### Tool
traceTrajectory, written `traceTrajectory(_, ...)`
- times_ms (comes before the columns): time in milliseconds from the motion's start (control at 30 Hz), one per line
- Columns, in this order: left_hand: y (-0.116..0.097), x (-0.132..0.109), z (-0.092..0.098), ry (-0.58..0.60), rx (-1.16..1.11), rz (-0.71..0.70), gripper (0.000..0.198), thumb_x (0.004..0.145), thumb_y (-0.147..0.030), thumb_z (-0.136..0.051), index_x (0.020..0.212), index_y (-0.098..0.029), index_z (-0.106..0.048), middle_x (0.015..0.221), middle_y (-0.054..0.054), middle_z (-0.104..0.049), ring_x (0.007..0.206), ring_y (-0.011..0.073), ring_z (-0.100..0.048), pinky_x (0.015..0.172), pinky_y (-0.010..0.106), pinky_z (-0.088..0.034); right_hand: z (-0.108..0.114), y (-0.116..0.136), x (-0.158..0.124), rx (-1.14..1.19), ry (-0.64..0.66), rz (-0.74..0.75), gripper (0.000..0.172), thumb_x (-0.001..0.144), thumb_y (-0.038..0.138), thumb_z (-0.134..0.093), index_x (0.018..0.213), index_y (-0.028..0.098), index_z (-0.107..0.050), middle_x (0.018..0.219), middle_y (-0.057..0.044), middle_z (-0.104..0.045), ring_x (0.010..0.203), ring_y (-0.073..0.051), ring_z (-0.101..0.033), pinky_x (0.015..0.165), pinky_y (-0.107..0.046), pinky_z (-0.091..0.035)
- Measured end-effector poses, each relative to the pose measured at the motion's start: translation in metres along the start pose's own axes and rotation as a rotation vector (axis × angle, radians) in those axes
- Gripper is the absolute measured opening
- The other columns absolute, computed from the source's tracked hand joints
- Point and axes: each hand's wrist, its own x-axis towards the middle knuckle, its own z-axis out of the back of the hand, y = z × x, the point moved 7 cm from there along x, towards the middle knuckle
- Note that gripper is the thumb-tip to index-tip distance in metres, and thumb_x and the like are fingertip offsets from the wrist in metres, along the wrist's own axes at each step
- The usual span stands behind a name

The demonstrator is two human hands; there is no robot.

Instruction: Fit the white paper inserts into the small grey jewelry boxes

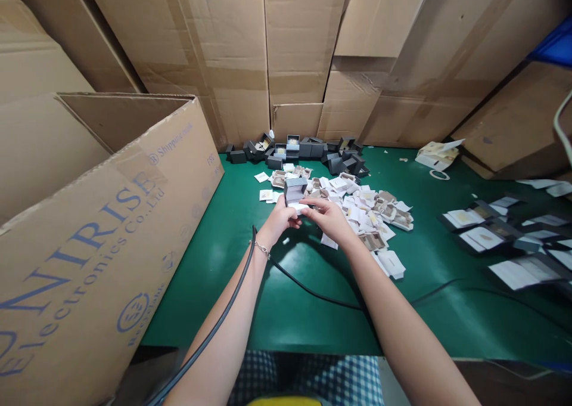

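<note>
Standing by the green tabletop (214,263). The left hand (282,218) pinches a small, squarish, dark-grey hinged box with a white interior (295,186), thumb along its near left side, other fingers curled below; the grip reads as a steadying one, keeping the opening free for the other side. The right hand (330,218) comes in from the opposite side, fingers bent, tips at the box's near right edge; whether they pinch any part of it I cannot tell. The box is up off the surface, between the two hands, probably raised for a clearer look and reach. Its lid stands raised on the side away from the person, pale inner face turned back toward the wearer, so the mouth opens toward the body and up. Body nearly cubic: no sure long axis; with the lid up, the tallest line runs roughly upright. Just beyond and to the right of the right hand, a loose heap of white and tan paper-like pieces (353,206), within easy reach. Farther ahead of both hands, a cluster of black box-shaped cases (308,148), perhaps set back to leave working room. Left of the left hand, a large brown printed cardboard carton (134,215), open at the top.
</note>
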Motion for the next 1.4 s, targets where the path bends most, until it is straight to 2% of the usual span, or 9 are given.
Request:
traceTrajectory(133,0.003,0.002,0.003,-0.002,0.025,0.001,0.061,0.052,-0.01,-0.046,0.112,-0.019,-0.04,0.082,0.0,-0.06,0.051,0.0087,-0.053,0.05,0.024,-0.042,-0.003,-0.006,-0.001,-0.006,-0.006,-0.051,0.026,0.072,0.036,-0.066,0.094,0.023,-0.072,0.111,-0.006,-0.069,0.086,-0.021,-0.065,0.075,-0.035,-0.052)
traceTrajectory(267,0.004,0.002,0.001,0.008,0.01,-0.019,0.057,0.054,-0.01,-0.047,0.11,-0.019,-0.04,0.082,-0.001,-0.06,0.052,0.0082,-0.053,0.05,0.023,-0.041,-0.005,-0.012,-0.001,-0.003,-0.018,-0.074,0.025,0.073,0.036,-0.065,0.094,0.024,-0.07,0.096,-0.004,-0.071,0.069,-0.017,-0.064,0.069,-0.036,-0.054)
traceTrajectory(400,0.004,0.0,-0.002,-0.02,0.004,-0.025,0.045,0.062,-0.011,-0.053,0.105,-0.019,-0.042,0.079,-0.002,-0.059,0.052,0.0067,-0.052,0.051,0.022,-0.041,-0.002,-0.013,0.0,0.062,-0.038,-0.085,0.024,0.071,0.036,-0.066,0.091,0.023,-0.069,0.088,-0.003,-0.07,0.071,-0.017,-0.064,0.073,-0.037,-0.054)
traceTrajectory(600,0.005,-0.001,-0.006,-0.053,0.116,-0.048,0.038,0.071,-0.025,-0.065,0.102,-0.019,-0.043,0.088,0.003,-0.062,0.068,0.0117,-0.062,0.056,0.024,-0.045,0.001,-0.012,0.001,0.293,-0.054,-0.159,0.03,0.063,0.038,-0.071,0.087,0.021,-0.068,0.082,-0.002,-0.068,0.072,-0.016,-0.062,0.072,-0.033,-0.055)
traceTrajectory(867,-0.001,0.0,-0.002,-0.078,0.144,-0.073,0.032,0.071,-0.018,-0.059,0.098,-0.019,-0.043,0.075,-0.002,-0.059,0.057,0.0092,-0.057,0.054,0.023,-0.042,-0.007,-0.017,-0.001,0.358,-0.059,-0.204,0.039,0.061,0.041,-0.075,0.093,0.02,-0.071,0.091,-0.004,-0.071,0.076,-0.016,-0.064,0.08,-0.037,-0.054)
traceTrajectory(1067,-0.001,0.002,-0.001,-0.042,0.065,-0.09,0.038,0.069,-0.018,-0.057,0.105,-0.019,-0.042,0.075,-0.002,-0.061,0.054,0.0096,-0.057,0.051,0.023,-0.039,-0.008,-0.014,-0.001,0.363,-0.033,-0.196,0.038,0.06,0.039,-0.074,0.094,0.021,-0.072,0.096,-0.003,-0.071,0.075,-0.014,-0.064,0.079,-0.034,-0.054)
traceTrajectory(1200,-0.004,0.001,-0.002,-0.004,-0.002,-0.13,0.054,0.065,-0.016,-0.056,0.117,-0.02,-0.039,0.078,-0.001,-0.063,0.055,0.0105,-0.059,0.052,0.023,-0.04,-0.007,-0.011,-0.002,0.372,-0.056,-0.18,0.034,0.061,0.034,-0.072,0.093,0.021,-0.072,0.098,-0.003,-0.07,0.073,-0.012,-0.063,0.079,-0.032,-0.053)
traceTrajectory(1300,-0.006,0.001,-0.003,0.007,-0.044,-0.154,0.068,0.063,-0.013,-0.057,0.127,-0.022,-0.033,0.081,-0.001,-0.064,0.055,0.0108,-0.059,0.053,0.024,-0.04,-0.009,-0.013,-0.002,0.394,-0.077,-0.203,0.036,0.06,0.031,-0.071,0.094,0.019,-0.071,0.082,-0.001,-0.069,0.063,-0.01,-0.06,0.073,-0.03,-0.052)
traceTrajectory(1400,-0.006,-0.001,-0.005,0.031,-0.093,-0.147,0.072,0.063,-0.011,-0.058,0.129,-0.023,-0.031,0.082,-0.001,-0.063,0.057,0.0103,-0.059,0.053,0.023,-0.04,-0.01,-0.015,-0.002,0.429,-0.084,-0.221,0.037,0.059,0.028,-0.071,0.094,0.017,-0.071,0.066,0.002,-0.065,0.056,-0.009,-0.057,0.069,-0.029,-0.05)
